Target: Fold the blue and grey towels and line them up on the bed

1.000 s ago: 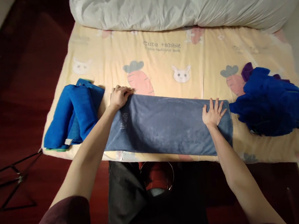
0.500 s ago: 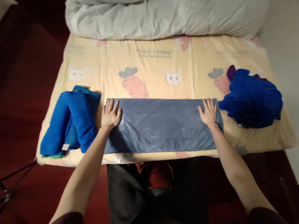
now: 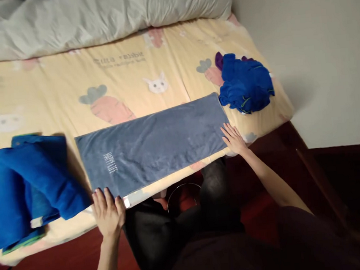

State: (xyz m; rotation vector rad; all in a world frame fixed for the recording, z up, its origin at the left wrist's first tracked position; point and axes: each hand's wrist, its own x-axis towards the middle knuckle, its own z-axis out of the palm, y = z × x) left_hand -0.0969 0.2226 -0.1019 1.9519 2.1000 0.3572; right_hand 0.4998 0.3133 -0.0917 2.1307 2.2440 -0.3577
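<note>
A grey-blue towel (image 3: 158, 139) with "HAPPY LIFE" lettering near its left end lies flat in a long strip along the bed's front edge. My left hand (image 3: 108, 212) is at its near left corner, fingertips on the cloth and fingers extended. At the near right corner, my right hand (image 3: 234, 139) rests with its fingers spread on the towel. Left of the towel lies a blue rolled towel (image 3: 44, 177), bent over, with a white tag at its near side. A crumpled pile of blue cloths (image 3: 247, 84) touches the grey-blue towel's far right corner.
The bed carries a yellow sheet (image 3: 67, 86) printed with carrots and rabbits. A grey quilt (image 3: 102, 19) is bunched across the back. A white wall (image 3: 318, 53) stands on the right. Below the bed edge, a red bucket (image 3: 186, 200) sits between my legs.
My view has turned to the right. Both hands have moved from the towel's upper part down to its near edge, the fingers still extended. The towel stays flat.
</note>
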